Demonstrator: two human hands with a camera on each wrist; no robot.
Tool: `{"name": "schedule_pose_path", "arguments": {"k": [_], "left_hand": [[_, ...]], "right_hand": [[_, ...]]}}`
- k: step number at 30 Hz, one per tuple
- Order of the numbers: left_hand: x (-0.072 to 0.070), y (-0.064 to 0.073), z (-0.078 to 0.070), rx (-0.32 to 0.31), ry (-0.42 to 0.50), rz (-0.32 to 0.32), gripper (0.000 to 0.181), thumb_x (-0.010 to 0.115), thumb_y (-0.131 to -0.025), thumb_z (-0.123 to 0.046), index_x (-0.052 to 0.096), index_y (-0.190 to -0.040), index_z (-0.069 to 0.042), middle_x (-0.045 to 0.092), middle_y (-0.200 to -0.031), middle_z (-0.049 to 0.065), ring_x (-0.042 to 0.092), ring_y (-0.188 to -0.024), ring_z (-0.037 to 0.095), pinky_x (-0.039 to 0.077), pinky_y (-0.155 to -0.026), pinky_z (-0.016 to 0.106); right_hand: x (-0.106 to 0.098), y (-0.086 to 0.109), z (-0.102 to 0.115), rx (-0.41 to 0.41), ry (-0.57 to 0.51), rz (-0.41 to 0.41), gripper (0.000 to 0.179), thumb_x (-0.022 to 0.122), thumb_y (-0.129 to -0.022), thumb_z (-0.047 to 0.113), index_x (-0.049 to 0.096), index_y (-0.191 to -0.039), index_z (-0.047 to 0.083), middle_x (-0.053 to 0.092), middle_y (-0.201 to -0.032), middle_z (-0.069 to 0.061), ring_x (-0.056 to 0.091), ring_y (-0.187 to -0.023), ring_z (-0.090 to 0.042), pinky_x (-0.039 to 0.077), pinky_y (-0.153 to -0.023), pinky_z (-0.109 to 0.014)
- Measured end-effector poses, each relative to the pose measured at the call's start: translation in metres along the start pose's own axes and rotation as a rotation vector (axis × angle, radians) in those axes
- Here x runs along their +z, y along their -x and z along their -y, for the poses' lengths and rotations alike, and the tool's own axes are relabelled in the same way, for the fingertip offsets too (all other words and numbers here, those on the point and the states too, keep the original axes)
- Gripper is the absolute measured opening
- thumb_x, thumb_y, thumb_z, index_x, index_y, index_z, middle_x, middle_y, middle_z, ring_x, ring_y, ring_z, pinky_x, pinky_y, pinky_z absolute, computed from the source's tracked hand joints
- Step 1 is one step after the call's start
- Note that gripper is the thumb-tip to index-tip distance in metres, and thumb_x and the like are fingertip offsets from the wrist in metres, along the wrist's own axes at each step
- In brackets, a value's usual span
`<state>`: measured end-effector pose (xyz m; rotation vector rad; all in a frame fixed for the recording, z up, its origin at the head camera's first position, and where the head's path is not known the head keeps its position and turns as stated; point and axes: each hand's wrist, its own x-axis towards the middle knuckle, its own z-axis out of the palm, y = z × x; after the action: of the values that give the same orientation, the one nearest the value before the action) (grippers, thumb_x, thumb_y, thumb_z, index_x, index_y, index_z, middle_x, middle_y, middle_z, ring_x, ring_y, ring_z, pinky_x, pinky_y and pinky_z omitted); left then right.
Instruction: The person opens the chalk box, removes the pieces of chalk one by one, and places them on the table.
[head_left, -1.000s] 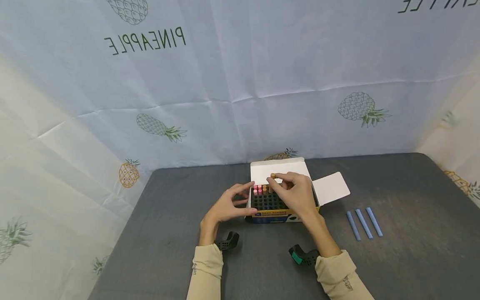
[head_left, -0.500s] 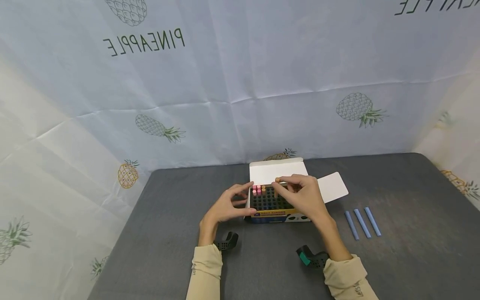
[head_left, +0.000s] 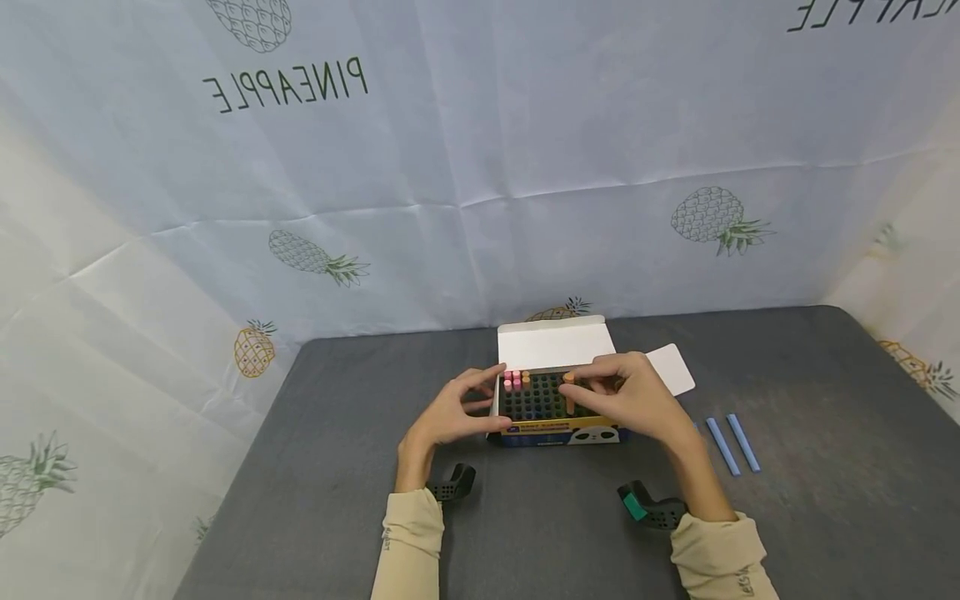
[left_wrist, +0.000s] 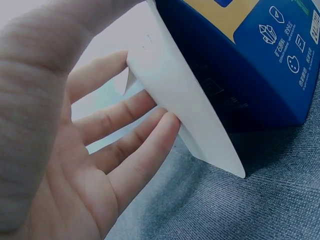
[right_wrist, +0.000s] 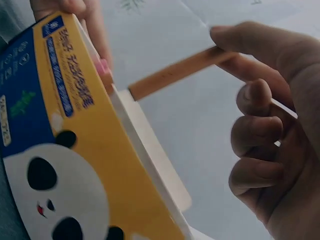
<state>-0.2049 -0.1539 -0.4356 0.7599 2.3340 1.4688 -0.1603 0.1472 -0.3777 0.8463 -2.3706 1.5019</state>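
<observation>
An orange-brown crayon (right_wrist: 175, 72) is pinched by its upper end between thumb and index finger of my right hand (head_left: 630, 392); its other three fingers are curled in. The crayon stands upright over the dark holed insert (head_left: 536, 404) of a panda-printed box (head_left: 592, 435). In the right wrist view its lower end is above the box's rim. My left hand (head_left: 448, 411) holds the box's left end, index finger at the back corner, thumb at the front. In the left wrist view, its other fingers lie against a white side flap (left_wrist: 185, 95). Pink and orange crayons (head_left: 513, 382) fill the insert's back-left holes.
The box's white lid (head_left: 555, 343) stands up at the back, and another white flap (head_left: 672, 369) sticks out to the right. Blue crayons (head_left: 723, 447) lie on the grey table (head_left: 322, 475) right of the box, one mostly hidden by my right arm. A patterned cloth (head_left: 480, 167) hangs behind.
My right hand has moved to the right along the box with the orange-brown crayon, and a little nearer the front. The left hand has stayed on the box's left end.
</observation>
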Motion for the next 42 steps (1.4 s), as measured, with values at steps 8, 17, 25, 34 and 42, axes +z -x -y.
{"name": "schedule_pose_path", "arguments": {"k": [8,17,25,34,42], "left_hand": [[0.000,0.000,0.000,-0.005,0.010,0.001,0.082,0.084,-0.087,-0.029,0.043,-0.157,-0.021,0.052,-0.130,0.014,0.054,-0.123,0.027,0.056,-0.110,0.042],[0.001,0.002,0.002,0.013,-0.006,-0.007,0.080,0.083,-0.088,-0.026,0.043,-0.157,-0.019,0.053,-0.127,0.015,0.055,-0.121,0.026,0.057,-0.109,0.043],[0.001,0.001,0.002,0.011,-0.008,-0.006,0.080,0.083,-0.088,-0.023,0.043,-0.157,-0.020,0.054,-0.127,0.014,0.055,-0.120,0.025,0.057,-0.109,0.042],[0.001,0.000,0.002,0.007,0.003,-0.002,0.080,0.083,-0.088,-0.022,0.044,-0.157,-0.020,0.053,-0.127,0.014,0.055,-0.120,0.025,0.056,-0.110,0.043],[0.001,-0.001,0.003,0.008,0.013,0.001,0.080,0.084,-0.087,-0.023,0.044,-0.157,-0.019,0.053,-0.123,0.015,0.054,-0.119,0.023,0.056,-0.110,0.044]], "right_hand": [[-0.016,0.007,0.000,0.020,-0.030,0.118,0.010,0.079,-0.088,0.003,0.082,-0.097,0.004,0.047,-0.056,0.004,0.033,-0.047,-0.004,0.036,-0.042,-0.022],[-0.026,0.016,-0.004,-0.015,-0.097,0.180,0.018,0.078,-0.087,-0.001,0.082,-0.102,0.008,0.050,-0.059,0.000,0.038,-0.049,-0.013,0.038,-0.042,-0.024],[-0.041,0.022,-0.003,0.005,-0.144,0.239,0.018,0.076,-0.088,-0.002,0.081,-0.104,0.004,0.051,-0.059,-0.004,0.033,-0.048,-0.017,0.034,-0.041,-0.025],[-0.057,0.030,-0.005,0.070,-0.104,0.213,0.015,0.078,-0.087,0.000,0.082,-0.101,0.005,0.040,-0.056,-0.007,0.028,-0.047,-0.015,0.034,-0.041,-0.026],[-0.073,0.042,-0.008,0.106,-0.090,0.196,0.012,0.077,-0.088,-0.002,0.081,-0.098,0.003,0.053,-0.062,0.000,0.027,-0.048,-0.020,0.037,-0.043,-0.028]]}}
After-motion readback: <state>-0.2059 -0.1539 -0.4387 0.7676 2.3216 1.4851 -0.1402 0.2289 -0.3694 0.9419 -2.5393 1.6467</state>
